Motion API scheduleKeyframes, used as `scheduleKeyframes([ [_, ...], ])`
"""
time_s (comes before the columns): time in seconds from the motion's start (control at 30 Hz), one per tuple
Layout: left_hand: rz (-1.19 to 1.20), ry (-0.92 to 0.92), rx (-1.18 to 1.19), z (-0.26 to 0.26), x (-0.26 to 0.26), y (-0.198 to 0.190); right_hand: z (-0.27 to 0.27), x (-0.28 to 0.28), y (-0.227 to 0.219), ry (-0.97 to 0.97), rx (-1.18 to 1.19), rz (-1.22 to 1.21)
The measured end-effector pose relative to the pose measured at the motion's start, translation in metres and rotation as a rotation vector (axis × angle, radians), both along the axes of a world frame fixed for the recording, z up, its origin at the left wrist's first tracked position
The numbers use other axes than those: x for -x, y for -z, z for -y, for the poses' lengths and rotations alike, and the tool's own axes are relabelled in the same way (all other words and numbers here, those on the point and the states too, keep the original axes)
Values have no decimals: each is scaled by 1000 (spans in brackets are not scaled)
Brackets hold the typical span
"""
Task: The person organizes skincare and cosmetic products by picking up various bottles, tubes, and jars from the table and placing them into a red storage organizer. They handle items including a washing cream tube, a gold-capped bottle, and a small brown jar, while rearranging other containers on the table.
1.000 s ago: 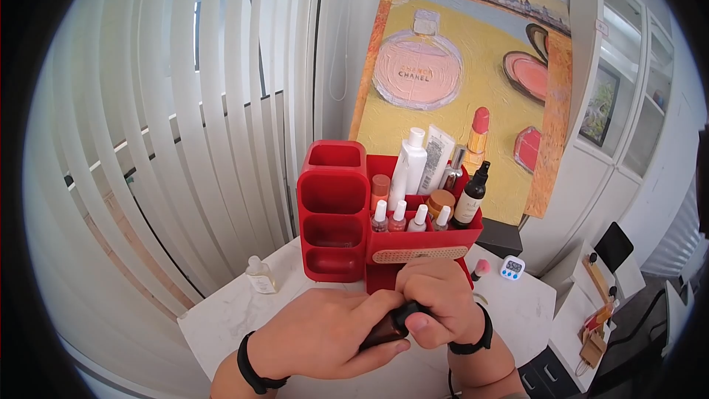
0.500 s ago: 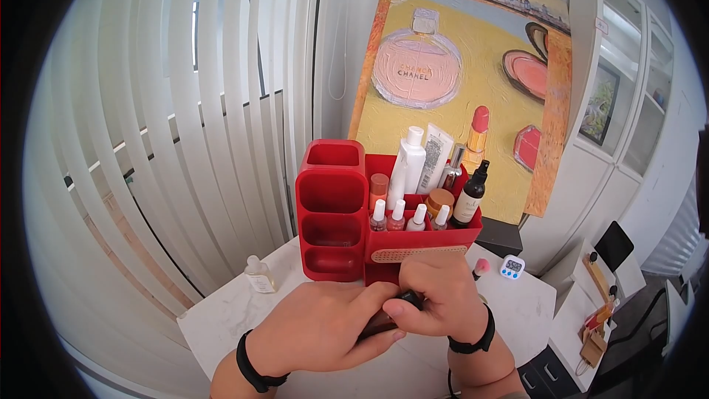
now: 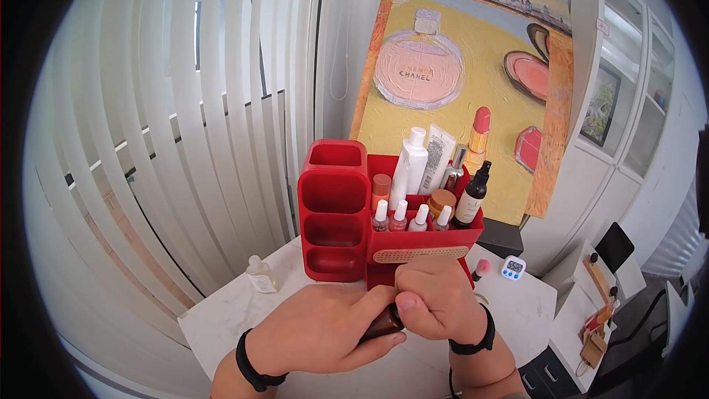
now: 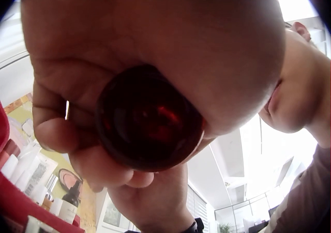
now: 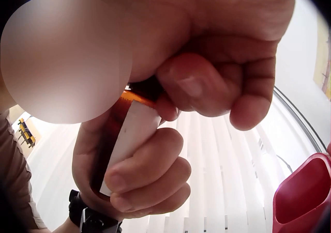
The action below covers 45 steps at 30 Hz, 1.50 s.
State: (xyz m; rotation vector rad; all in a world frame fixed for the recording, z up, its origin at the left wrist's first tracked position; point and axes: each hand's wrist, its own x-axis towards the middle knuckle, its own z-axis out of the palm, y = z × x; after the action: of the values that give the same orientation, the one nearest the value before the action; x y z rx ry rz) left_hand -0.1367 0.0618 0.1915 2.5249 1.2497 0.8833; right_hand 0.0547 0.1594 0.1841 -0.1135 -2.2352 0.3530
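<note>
My left hand (image 3: 317, 329) grips a dark amber bottle (image 3: 382, 325), its fingers wrapped round the body. The left wrist view shows the bottle's round, glossy base (image 4: 147, 122) against the palm. In the right wrist view, a white label (image 5: 134, 135) runs down the amber glass, under the left fingers. My right hand (image 3: 439, 297) is curled over the top end of the bottle and grips its black cap (image 5: 147, 88), mostly hidden by the fingers. Both hands are close together, just in front of a red cosmetics organizer (image 3: 425, 240).
The organizer holds nail polish bottles (image 3: 399, 218), a white bottle (image 3: 410, 166), a tube (image 3: 437, 159) and a black spray bottle (image 3: 470, 199). Left of it stands a small clear bottle (image 3: 261, 277) on the marble table (image 3: 221, 310). A brush (image 3: 481, 270) and a timer (image 3: 512, 267) lie right.
My right hand has turned on the bottle's top, its thumb shifting and its fingers closing over the black cap, which showed earlier in the head view. The left hand keeps its hold.
</note>
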Motion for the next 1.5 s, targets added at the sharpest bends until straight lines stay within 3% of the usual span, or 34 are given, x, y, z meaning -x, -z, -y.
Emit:
scheduleKeyframes([
  [0.77, 63, 71, 1, -2, -1, 2, 0, -9, 3, 7, 118, 8],
  [0.87, 71, 64, -6, -3, -2, 4, -4, -10, 2, -83, 144, -11],
  [1.13, 177, 28, 19, -4, -1, 3, -3, -8, -2, 34, 616, -37],
  [1.23, 193, -19, 2, -1, 0, 3, -11, -13, 5, -78, 707, -129],
  [1.27, 263, -48, 13, 0, 0, 5, -10, -12, 6, -84, 704, -132],
  [1.33, 326, -84, 15, -1, 0, 7, -9, -7, 5, -272, 563, -274],
  [1.37, 360, -96, 18, -1, 0, 9, -16, -11, 2, -292, 501, -121],
  [1.5, 423, -99, 25, -1, -2, 8, -11, -4, -2, -241, 237, -29],
])
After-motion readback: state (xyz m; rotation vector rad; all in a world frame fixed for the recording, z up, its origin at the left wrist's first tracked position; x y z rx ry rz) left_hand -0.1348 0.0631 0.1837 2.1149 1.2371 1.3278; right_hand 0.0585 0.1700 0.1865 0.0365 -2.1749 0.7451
